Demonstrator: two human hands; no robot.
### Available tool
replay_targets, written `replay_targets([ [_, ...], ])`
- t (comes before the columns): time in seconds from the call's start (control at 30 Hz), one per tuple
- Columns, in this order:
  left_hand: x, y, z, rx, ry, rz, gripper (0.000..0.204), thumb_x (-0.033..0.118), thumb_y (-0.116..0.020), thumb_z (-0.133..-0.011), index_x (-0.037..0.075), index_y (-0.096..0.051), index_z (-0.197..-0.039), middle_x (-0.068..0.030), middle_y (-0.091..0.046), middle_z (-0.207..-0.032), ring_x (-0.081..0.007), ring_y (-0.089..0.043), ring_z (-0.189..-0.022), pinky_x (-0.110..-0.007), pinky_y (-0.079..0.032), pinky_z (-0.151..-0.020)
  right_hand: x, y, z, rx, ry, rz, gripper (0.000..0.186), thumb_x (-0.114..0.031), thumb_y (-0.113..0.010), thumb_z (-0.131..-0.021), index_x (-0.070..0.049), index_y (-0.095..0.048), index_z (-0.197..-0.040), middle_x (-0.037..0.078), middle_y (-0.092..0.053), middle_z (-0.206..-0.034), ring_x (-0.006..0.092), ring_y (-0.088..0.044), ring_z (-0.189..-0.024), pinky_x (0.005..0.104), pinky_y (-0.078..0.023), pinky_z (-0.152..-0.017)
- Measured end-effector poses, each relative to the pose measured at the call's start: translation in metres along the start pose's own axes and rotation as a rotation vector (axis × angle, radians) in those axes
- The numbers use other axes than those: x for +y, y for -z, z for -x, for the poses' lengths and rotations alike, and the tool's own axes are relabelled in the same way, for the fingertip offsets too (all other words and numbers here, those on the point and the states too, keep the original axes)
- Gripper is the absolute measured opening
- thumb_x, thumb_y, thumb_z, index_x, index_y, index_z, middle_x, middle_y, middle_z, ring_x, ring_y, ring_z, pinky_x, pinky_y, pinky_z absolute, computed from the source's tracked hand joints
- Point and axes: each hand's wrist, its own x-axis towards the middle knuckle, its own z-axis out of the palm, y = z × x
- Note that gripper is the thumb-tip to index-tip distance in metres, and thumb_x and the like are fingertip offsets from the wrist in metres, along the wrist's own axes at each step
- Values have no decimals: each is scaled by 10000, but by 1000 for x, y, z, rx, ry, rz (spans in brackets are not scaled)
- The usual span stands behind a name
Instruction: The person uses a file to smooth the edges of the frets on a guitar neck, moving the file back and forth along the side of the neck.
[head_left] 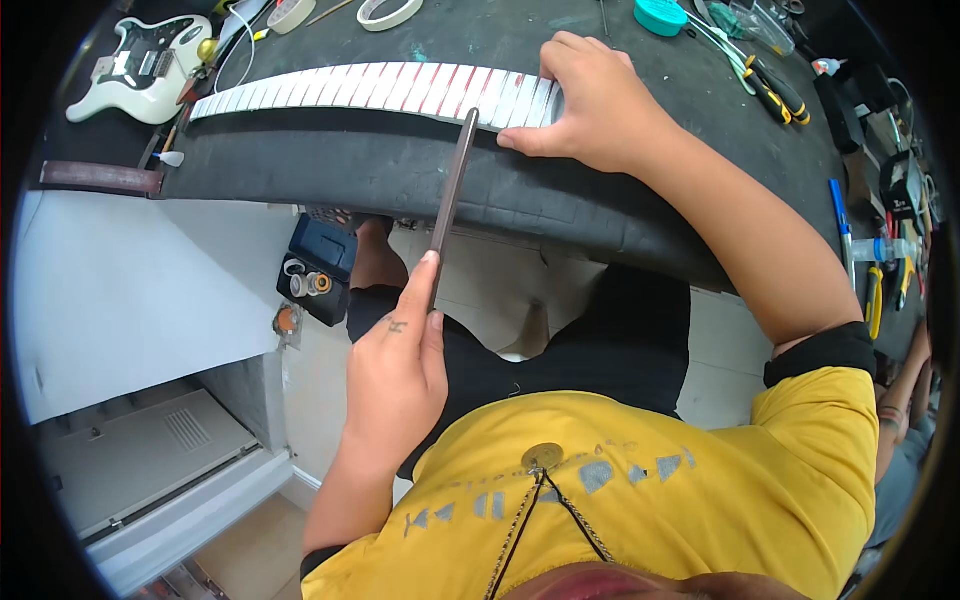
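Observation:
A long guitar neck (340, 88) lies along the edge of the dark worktable. Pale strips cover its face, with narrow gaps between them and red marks on several. Its right end is gripped by my right hand (590, 105), thumb on the near side and fingers over the far side. My left hand (395, 370) is closed round the lower end of a slim dark file (453, 190), index finger stretched along it. The file points away from me, and its far tip overlaps the near edge of the neck; whether they touch I cannot tell.
Beyond the neck's left end lies a white guitar body (145, 70). Tape rolls (390, 12), a turquoise tub (660, 16) and yellow-black handled tools (775, 92) sit further back. A black toolbox (318, 262) stands below the table. Another person's arm (905, 390) shows at right.

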Motion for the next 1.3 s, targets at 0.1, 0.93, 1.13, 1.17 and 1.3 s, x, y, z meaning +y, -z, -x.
replay_targets([
  [0.1,1,-1,-42,-34,4,-30,579,-15,-668,-1037,67,-587,-1605,-321,-760,-984,-524,-749,-949,-572,-601,-808,5,-1,2,17,21,-3,692,-592,-950,-764,-9,-634,-960,155,-642,-1023,373,-644,-1067,492,-487,-945],
  [0.93,-9,-5,-95,-56,21,148,521,76,-634,-1096,79,-612,-1617,-118,-637,-811,-218,-609,-744,-395,-517,-731,4,-2,3,9,2,-1,694,-602,-937,-780,-6,-650,-992,147,-641,-1047,370,-633,-1082,489,-474,-992],
  [1.13,-1,3,-13,-75,146,141,560,-34,-627,-1061,78,-607,-1610,-245,-725,-922,-370,-668,-861,-452,-543,-870,0,-2,6,-7,-3,-14,698,-602,-938,-778,-11,-635,-991,146,-641,-1056,374,-634,-1092,501,-473,-994],
  [1.17,0,2,-43,-53,73,107,532,-15,-626,-1074,67,-614,-1599,-217,-693,-868,-308,-626,-753,-412,-540,-787,3,1,2,-1,-12,-24,697,-603,-938,-780,-13,-630,-989,147,-641,-1060,376,-634,-1098,506,-472,-994],
  [1.3,-7,-2,-148,-48,49,150,453,134,-631,-1110,46,-655,-1554,-160,-694,-802,-269,-580,-666,-420,-550,-719,-8,-8,-7,16,43,3,693,-605,-934,-785,-19,-623,-987,146,-638,-1065,377,-633,-1106,506,-469,-985],
])
